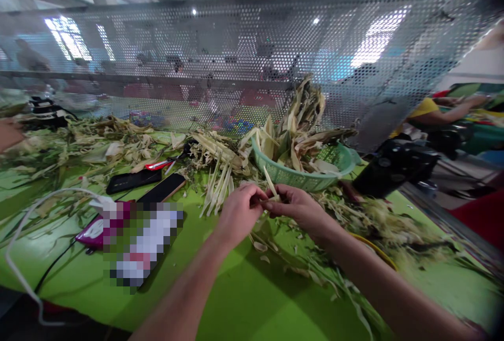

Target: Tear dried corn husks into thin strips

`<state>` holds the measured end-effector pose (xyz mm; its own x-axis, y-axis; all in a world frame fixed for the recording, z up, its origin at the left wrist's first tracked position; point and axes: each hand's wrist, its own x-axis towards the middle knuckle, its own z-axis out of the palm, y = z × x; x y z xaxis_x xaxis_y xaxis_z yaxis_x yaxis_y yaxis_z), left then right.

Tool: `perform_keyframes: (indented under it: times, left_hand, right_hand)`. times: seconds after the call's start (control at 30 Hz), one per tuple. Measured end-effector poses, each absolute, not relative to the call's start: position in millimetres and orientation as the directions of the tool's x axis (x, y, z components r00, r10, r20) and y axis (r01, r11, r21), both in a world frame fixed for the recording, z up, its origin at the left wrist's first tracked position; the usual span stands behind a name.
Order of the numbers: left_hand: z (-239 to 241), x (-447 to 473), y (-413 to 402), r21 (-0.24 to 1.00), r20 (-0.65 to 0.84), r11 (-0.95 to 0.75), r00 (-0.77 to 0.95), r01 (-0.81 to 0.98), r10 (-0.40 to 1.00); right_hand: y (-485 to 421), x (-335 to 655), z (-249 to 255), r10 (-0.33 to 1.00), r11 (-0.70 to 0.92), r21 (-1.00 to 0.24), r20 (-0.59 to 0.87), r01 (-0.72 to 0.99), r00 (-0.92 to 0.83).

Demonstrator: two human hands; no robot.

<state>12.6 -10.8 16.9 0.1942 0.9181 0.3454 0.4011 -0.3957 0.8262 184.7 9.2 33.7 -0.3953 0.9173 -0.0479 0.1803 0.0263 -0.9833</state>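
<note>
A pale, pointed strip of corn husk (270, 180) sticks up from between my two hands, which meet above the green table (244, 288). My right hand (301, 209) pinches its lower end between thumb and fingers. Closed at the same spot, the fingertips of my left hand (242, 210) touch the piece; their exact grip is partly hidden. Just beyond my left hand lies a row of narrow husk strips (218, 189). Behind my hands stands a light green plastic basket (301, 176) with dry corn husks (297, 139) piled in it.
Husk scraps (102, 144) cover the table's back left. A red cutter (159, 164), dark phones (134, 179), a purple tissue pack (104, 225) and a white cable (19, 236) lie left. A perforated metal screen (220, 52) rises behind. Another person's hand (10, 134) shows far left.
</note>
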Motion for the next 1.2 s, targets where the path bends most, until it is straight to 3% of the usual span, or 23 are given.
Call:
perform_keyframes:
  times: [0.23,0.53,0.73,0.83,0.93,1.1,1.2]
  left_hand:
    - [21.4,7.3,-12.2,0.839,0.287,-0.349,0.205,0.417,0.936]
    - [23.2,-8.1,-7.1,0.821,0.275,-0.355,0.237,0.446,0.932]
    - [23.3,-5.7,-9.9,0.849,0.269,-0.381,0.321,0.365,0.908]
    - [18.6,3.4,-11.7,0.912,0.214,-0.327,0.391,0.249,0.895]
    - [12.2,9.6,-9.4,0.925,0.174,-0.278,0.364,0.257,0.915]
    - [12.9,6.7,-5.8,0.957,0.106,-0.174,0.281,0.231,0.954]
    - [16.0,4.9,-5.8,0.973,0.107,-0.157,0.271,0.17,0.956]
  right_hand:
    - [15.0,189.8,24.9,0.942,0.0,-0.994,-0.037,0.109,-0.335]
    - [14.3,190.8,34.9,0.954,0.032,-0.988,-0.015,0.151,-0.301]
    - [13.3,193.8,37.5,0.945,0.156,-0.926,0.039,0.343,-0.326]
    - [9.6,189.9,35.9,0.923,0.263,-0.872,0.102,0.413,-0.372]
    - [4.0,184.3,36.9,0.913,0.35,-0.795,0.172,0.495,-0.371]
    - [2.8,186.4,42.1,0.907,0.308,-0.889,0.166,0.34,-0.387]
    - [7.7,192.4,42.3,0.932,0.247,-0.909,0.128,0.337,-0.339]
